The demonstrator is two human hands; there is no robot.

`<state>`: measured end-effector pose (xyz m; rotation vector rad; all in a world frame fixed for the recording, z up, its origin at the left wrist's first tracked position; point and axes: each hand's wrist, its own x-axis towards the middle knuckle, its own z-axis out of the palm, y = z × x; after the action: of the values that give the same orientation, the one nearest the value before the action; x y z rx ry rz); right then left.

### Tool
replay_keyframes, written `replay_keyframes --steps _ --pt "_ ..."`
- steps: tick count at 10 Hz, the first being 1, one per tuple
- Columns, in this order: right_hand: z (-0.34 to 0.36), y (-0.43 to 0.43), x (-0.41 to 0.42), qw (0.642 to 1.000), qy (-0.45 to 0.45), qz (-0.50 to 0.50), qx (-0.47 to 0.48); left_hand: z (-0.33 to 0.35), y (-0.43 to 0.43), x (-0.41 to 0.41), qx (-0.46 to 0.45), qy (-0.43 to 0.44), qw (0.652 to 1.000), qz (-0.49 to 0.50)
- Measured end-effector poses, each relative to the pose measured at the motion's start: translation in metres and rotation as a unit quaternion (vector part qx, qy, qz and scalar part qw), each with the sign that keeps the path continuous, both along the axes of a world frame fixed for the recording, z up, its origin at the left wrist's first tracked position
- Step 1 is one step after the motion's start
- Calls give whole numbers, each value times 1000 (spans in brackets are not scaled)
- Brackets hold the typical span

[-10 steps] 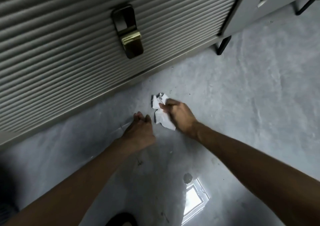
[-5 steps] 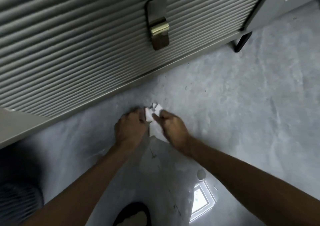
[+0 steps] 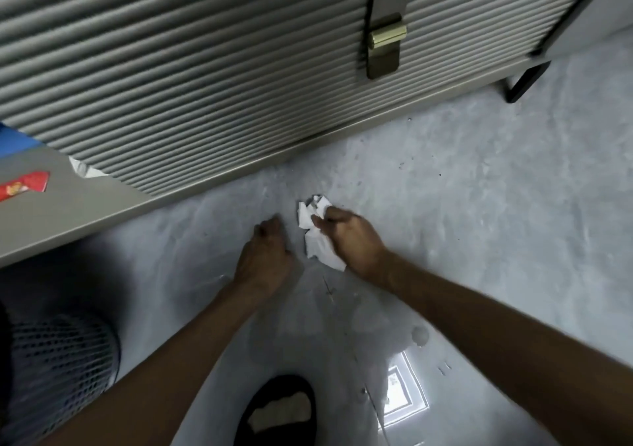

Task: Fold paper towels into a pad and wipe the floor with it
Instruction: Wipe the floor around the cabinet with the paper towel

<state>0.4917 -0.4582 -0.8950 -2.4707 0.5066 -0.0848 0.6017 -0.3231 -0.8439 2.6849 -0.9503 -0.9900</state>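
A crumpled white paper towel pad [image 3: 317, 236] lies on the grey floor [image 3: 479, 223] close to the cabinet's base. My right hand [image 3: 349, 240] grips the pad, thumb and fingers curled over its right side. My left hand [image 3: 265, 257] rests on the floor just left of the pad, apart from it, with its fingers bent down and nothing seen in it.
A ribbed grey cabinet [image 3: 205, 68] with a brass latch [image 3: 387, 39] stands right behind the pad. Its black leg [image 3: 524, 82] is at the right. A mesh bin [image 3: 58, 373] stands at lower left. A black slipper [image 3: 277, 411] is near the bottom edge. A red packet [image 3: 24, 185] lies on a ledge.
Half a second ago both hands were together on the pad. Now my left hand has come off it and sits on the floor to the left; the right hand keeps hold.
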Motion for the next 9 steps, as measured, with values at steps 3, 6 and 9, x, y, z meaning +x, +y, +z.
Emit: replay_keyframes --steps 3,6,9 --pt "4 -31 21 984 61 -169 5 -8 -6 10 41 53 998 -15" --pt "12 -70 26 970 93 -213 -67 -4 -5 7 55 80 995 -27" --pt "5 -51 16 994 81 -74 21 -1 -23 1 89 64 992 -62"
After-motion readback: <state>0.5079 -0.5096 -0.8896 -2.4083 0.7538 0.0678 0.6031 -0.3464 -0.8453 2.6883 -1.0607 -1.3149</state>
